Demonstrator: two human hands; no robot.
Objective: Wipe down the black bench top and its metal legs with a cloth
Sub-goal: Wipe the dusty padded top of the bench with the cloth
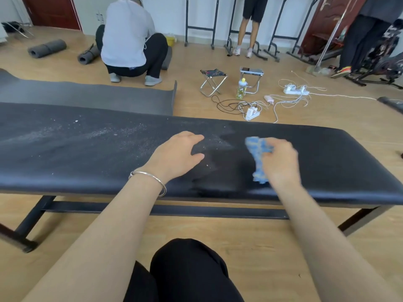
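The black tabletop (87,149) is running across the middle of the frame, looking dusty with pale specks over its left half and darker and cleaner right of center. The right hand (281,162) is gripping a crumpled blue cloth (256,153) on that darker patch, a bit blurred. The left hand (176,155) is resting open beside it, fingers loosely arched.

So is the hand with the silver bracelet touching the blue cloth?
Apart. The head view shows bare black bench top between the left hand and the crumpled blue cloth, which the right hand grips.
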